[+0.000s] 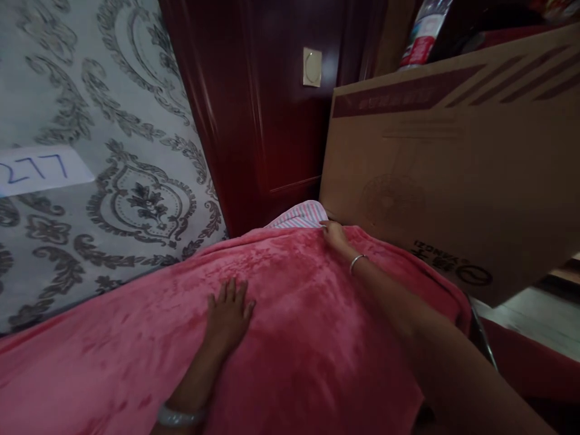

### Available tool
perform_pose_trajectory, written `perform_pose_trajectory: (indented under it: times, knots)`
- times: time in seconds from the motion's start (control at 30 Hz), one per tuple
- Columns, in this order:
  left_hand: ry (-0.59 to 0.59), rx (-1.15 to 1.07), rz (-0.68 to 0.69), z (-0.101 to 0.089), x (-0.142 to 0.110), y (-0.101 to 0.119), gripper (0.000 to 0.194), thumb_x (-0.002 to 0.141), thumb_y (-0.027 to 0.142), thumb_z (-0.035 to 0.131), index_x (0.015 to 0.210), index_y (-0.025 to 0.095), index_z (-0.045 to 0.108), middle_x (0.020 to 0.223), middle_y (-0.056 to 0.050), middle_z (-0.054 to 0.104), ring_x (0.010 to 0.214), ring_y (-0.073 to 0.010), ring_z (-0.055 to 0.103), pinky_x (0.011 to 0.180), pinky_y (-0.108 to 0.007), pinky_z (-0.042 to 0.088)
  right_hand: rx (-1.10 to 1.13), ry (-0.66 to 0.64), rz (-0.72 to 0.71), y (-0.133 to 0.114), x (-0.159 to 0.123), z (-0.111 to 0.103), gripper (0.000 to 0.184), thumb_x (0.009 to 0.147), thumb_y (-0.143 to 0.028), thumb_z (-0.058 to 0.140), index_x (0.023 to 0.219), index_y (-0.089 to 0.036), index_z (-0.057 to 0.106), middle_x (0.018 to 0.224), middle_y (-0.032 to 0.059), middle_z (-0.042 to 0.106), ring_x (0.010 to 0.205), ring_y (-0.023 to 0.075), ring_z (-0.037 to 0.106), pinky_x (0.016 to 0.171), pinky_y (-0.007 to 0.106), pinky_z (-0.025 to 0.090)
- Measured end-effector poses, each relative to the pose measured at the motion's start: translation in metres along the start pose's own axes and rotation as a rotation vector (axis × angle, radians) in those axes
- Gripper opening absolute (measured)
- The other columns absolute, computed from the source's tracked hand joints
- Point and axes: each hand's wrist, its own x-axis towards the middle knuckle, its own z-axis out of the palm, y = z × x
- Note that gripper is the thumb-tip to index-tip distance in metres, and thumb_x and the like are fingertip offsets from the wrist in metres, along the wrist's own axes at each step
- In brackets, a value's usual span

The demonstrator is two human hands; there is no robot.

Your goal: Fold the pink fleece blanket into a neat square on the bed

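Observation:
A plush pink-red blanket [290, 326] covers the bed in front of me. My left hand [229, 317] lies flat on it, fingers spread, with a pale bangle on the wrist. Farther off, my right hand [334, 234] reaches to the blanket's far edge, its fingers pinched together at the border. Just beyond that edge, a striped pink, white and blue cloth [302, 215] shows from under the blanket, close to my right fingertips. A thin silver bracelet [357, 261] circles my right wrist.
A large cardboard box [435, 163] stands upright along the right side, with a bottle [423, 36] behind its top edge. A dark red wooden panel [272, 109] rises at the far end. Patterned wallpaper [136, 139] lines the left, bearing a paper label [45, 169] marked 277.

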Motion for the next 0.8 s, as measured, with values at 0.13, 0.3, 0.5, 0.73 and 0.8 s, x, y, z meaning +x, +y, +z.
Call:
perform_pose_trajectory:
  times: [0.13,0.3,0.5,0.73,0.8]
  knots:
    - [-0.014,0.014,-0.004,0.0,-0.001,-0.002,0.058,0.103,0.039,0.038,0.159,0.023,0.038,0.168,-0.014,0.027,0.155,-0.0352,0.026,0.12,-0.064,0.028,-0.034,-0.046,0.052,0.007,0.035,0.012,0.048,0.096,-0.016,0.044,0.139,-0.014,0.065,0.136,0.015,0.068,0.124,0.0242,0.064,0.104,0.029,0.047]
    - [-0.033,-0.008,0.001,0.0,-0.001,0.0,0.059,0.103,0.039,0.038,0.16,0.022,0.036,0.169,-0.015,0.024,0.156,-0.036,0.024,0.121,-0.065,0.025,-0.113,-0.108,0.058,0.004,0.041,0.016,0.038,0.089,-0.018,0.057,0.121,-0.014,0.075,0.118,0.0172,0.074,0.111,0.0282,0.069,0.094,0.032,0.05]
    - [-0.012,-0.083,0.01,0.002,0.0,-0.001,0.06,0.102,0.039,0.039,0.158,0.019,0.04,0.168,-0.017,0.027,0.155,-0.038,0.025,0.119,-0.068,0.023,-0.209,0.089,-0.119,-0.019,-0.02,-0.009,0.039,0.1,-0.022,0.038,0.123,-0.012,0.068,0.125,0.0199,0.066,0.115,0.0281,0.06,0.088,0.033,0.044]
    - [0.12,-0.151,0.02,-0.011,0.0,-0.004,0.048,0.101,0.034,0.04,0.142,0.016,0.058,0.154,-0.019,0.05,0.142,-0.036,0.044,0.112,-0.056,0.037,-0.114,-0.184,-0.33,-0.037,-0.128,-0.023,0.026,0.093,-0.022,0.047,0.095,-0.018,0.072,0.099,0.0095,0.074,0.087,0.0214,0.065,0.073,0.029,0.042]
    - [0.176,-0.182,-0.002,-0.018,0.0,-0.005,0.04,0.1,0.031,0.04,0.123,0.014,0.069,0.134,-0.018,0.063,0.126,-0.0324,0.056,0.104,-0.047,0.044,-0.001,-0.123,-0.33,-0.035,-0.129,-0.028,0.028,0.093,-0.022,0.045,0.099,-0.019,0.073,0.101,0.0082,0.075,0.089,0.0209,0.065,0.077,0.029,0.044]
